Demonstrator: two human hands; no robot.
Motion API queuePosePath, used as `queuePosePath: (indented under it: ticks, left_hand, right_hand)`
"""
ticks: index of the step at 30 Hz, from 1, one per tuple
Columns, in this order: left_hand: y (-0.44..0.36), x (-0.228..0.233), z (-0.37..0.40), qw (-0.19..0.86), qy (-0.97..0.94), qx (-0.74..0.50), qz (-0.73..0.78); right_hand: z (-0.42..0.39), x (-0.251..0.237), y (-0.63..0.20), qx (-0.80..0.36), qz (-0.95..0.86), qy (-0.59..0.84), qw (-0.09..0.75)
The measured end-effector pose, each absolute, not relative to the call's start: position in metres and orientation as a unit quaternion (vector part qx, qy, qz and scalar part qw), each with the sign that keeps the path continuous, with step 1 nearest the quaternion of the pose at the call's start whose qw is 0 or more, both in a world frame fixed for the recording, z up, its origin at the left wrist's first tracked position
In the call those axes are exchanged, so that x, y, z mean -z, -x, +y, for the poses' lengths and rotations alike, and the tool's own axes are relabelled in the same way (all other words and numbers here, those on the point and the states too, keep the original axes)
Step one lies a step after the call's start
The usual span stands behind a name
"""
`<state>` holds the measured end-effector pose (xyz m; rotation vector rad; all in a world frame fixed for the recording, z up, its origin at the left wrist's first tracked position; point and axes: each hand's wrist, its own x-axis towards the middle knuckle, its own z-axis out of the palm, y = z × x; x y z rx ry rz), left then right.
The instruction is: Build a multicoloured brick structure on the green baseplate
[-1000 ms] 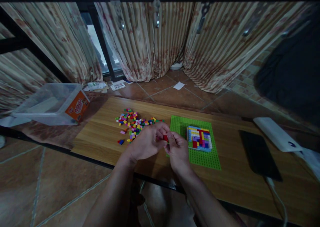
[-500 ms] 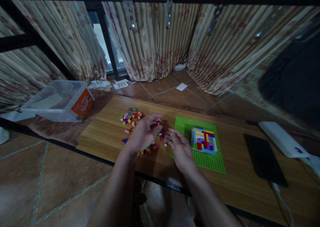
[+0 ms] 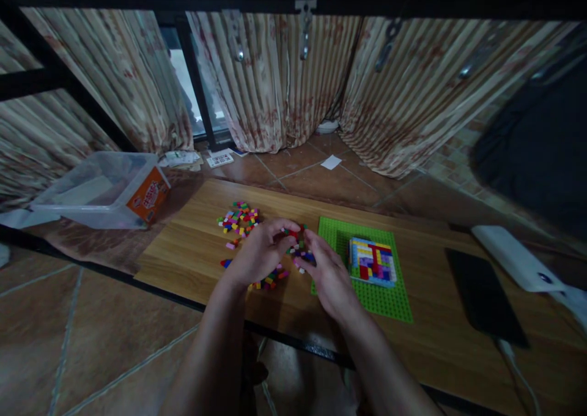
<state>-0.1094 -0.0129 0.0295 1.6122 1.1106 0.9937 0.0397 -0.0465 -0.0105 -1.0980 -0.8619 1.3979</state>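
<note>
Over the loose toy bricks, my left hand (image 3: pixel 259 252) is held palm inward, its fingers curved and its thumb apart from them. My right hand (image 3: pixel 329 276) faces it, fingers stretched forward and thumb spread away. Small bricks (image 3: pixel 308 256) show on the table in the gap between the hands; I see none clearly gripped. To the right of my right hand lies a green baseplate (image 3: pixel 385 303), bearing a low, multicoloured brick build (image 3: pixel 373 262) with a white and light-blue edge. Part of the brick pile is hidden by my left hand.
More loose bricks (image 3: pixel 239 217) lie beyond my left hand on the wooden table (image 3: pixel 183 245). A clear plastic bin (image 3: pixel 96 189) with an orange label stands at the left. On the right are a black tablet-like slab (image 3: pixel 486 297) with a cable and a white device (image 3: pixel 518 258).
My right hand's pinch on a small green brick has opened, and that brick no longer shows in its fingers. The fingers have moved forward, nearer my left hand. The view has tilted slightly.
</note>
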Motion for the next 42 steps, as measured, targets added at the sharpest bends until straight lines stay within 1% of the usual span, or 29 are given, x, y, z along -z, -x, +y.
queuePosePath:
  ticks: [3,6,8,10,14,20,28,32,38,42]
  left_hand:
    - [0.105,-0.035,-0.015,0.471,-0.643,-0.414,0.440]
    - [0.099,-0.037,-0.016,0.508,-0.627,-0.413,0.423]
    - [0.094,-0.037,-0.017,0.536,-0.620,-0.407,0.403]
    - [0.087,-0.036,-0.018,0.552,-0.621,-0.403,0.384]
    - [0.071,-0.035,-0.021,0.568,-0.626,-0.390,0.365]
    - [0.042,-0.032,-0.028,0.577,-0.618,-0.403,0.350]
    - [0.007,-0.029,-0.038,0.613,-0.607,-0.390,0.324]
    - [-0.002,-0.026,-0.037,0.624,-0.601,-0.386,0.317]
    - [-0.006,-0.014,-0.033,0.587,-0.638,-0.367,0.336]
    - [-0.004,-0.010,-0.031,0.558,-0.673,-0.334,0.352]
  right_hand:
    - [-0.048,0.005,-0.047,-0.562,-0.382,0.474,0.560]
    - [-0.051,-0.001,-0.056,-0.464,-0.470,0.494,0.565]
    - [-0.054,-0.007,-0.061,-0.389,-0.538,0.498,0.558]
    - [-0.057,-0.012,-0.067,-0.339,-0.588,0.492,0.545]
    - [-0.061,-0.018,-0.079,-0.289,-0.616,0.503,0.533]
    - [-0.069,-0.019,-0.105,-0.262,-0.605,0.553,0.509]
    - [-0.080,-0.020,-0.170,-0.262,-0.608,0.600,0.450]
    - [-0.081,-0.013,-0.193,-0.283,-0.598,0.611,0.434]
    - [-0.084,-0.014,-0.210,-0.225,-0.634,0.639,0.373]
    - [-0.085,-0.012,-0.218,-0.199,-0.683,0.611,0.346]
